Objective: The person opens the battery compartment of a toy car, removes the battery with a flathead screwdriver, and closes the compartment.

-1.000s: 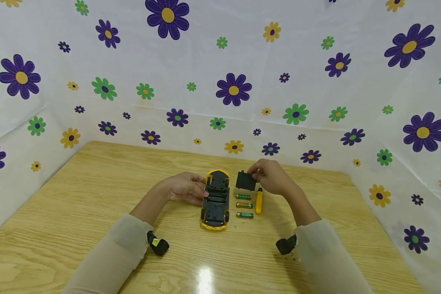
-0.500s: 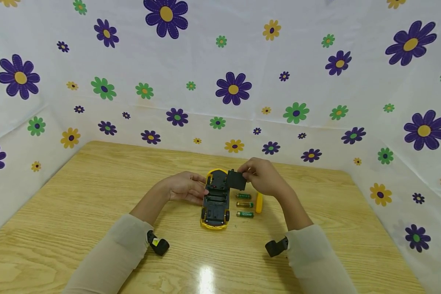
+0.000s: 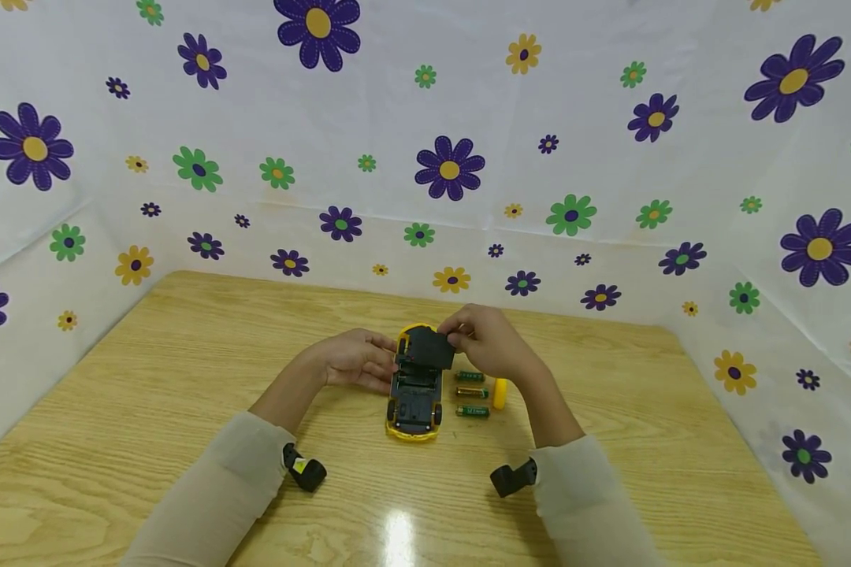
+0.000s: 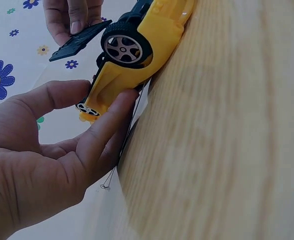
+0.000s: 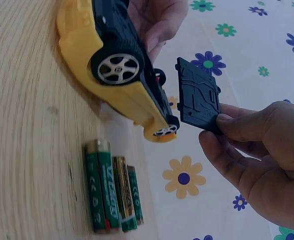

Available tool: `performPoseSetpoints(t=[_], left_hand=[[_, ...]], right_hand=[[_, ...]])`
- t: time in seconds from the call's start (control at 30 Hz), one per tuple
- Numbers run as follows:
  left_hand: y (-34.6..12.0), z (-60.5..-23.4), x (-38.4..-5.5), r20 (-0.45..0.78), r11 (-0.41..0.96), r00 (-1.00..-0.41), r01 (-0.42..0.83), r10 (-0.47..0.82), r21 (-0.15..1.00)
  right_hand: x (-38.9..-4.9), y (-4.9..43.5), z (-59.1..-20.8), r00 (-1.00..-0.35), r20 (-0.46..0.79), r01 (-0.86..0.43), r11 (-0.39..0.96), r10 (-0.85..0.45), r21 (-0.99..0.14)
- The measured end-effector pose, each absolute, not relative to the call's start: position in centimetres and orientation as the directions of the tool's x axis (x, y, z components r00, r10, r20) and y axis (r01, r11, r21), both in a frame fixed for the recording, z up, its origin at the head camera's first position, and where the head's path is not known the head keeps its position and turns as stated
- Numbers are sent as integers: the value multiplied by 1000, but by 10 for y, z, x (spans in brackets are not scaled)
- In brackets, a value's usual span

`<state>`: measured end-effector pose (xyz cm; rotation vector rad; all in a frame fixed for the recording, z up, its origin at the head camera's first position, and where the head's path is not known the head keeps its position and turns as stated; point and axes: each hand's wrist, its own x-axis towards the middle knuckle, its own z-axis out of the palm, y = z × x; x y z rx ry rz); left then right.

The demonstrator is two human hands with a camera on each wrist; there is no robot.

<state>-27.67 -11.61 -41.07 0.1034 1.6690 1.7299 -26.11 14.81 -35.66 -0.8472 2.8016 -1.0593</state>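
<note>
A yellow toy car (image 3: 414,413) lies upside down on the table, its black underside up and the battery compartment (image 3: 418,376) uncovered. At its left side, my left hand (image 3: 354,361) steadies it; in the left wrist view the thumb lies at the chassis edge and the fingers press the yellow body (image 4: 159,35). My right hand (image 3: 488,340) pinches a black battery cover (image 3: 431,349) by one edge between thumb and fingers. The cover (image 5: 199,95) is held above the car's far half, overlapping it in the head view, and in the right wrist view a gap shows between them.
Three batteries (image 3: 472,392) lie in a column just right of the car, two green and one gold and green. Beside them is a yellow-handled tool (image 3: 499,394), partly hidden by my right hand. Flower-printed cloth (image 3: 397,228) rises behind the wooden table (image 3: 255,315).
My right hand has carried the battery cover leftward, from above the batteries to over the far part of the car. The left hand and the car have stayed nearly in place.
</note>
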Motion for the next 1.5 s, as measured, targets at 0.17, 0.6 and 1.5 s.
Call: performPoseSetpoints(t=[0.17, 0.6, 1.5], left_hand=[[-115, -410, -279, -407, 95, -734, -428, 543, 899], [-112, -408, -278, -406, 86, -727, -434, 553, 897], [-115, -410, -278, -419, 99, -730, -440, 540, 893]], right_hand=[[-260, 141, -356, -845, 155, -482, 602, -512, -636], [-257, 134, -359, -845, 55, -433, 620, -531, -654], [-256, 125, -361, -835, -36, -391, 638, -549, -663]])
